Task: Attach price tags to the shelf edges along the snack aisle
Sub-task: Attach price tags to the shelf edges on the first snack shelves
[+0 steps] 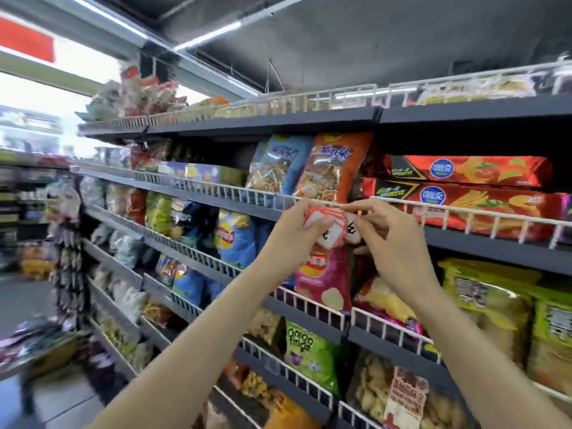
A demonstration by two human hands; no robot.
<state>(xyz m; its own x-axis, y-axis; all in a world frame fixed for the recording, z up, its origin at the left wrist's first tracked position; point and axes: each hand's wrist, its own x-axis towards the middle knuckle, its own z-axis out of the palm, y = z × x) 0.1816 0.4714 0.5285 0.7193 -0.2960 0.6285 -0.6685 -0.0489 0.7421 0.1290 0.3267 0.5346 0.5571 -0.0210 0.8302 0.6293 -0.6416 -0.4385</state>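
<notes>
The left hand (297, 230) grips a stack of price tags (325, 222) while the right hand (390, 233) pinches 1 tag (353, 228) free, likely next clipping it onto the near shelf edge (495, 246).

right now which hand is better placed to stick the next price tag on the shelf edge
Right. The right hand already pinches a single price tag just below the white wire rail, while the left hand grips the stack of tags.
</notes>
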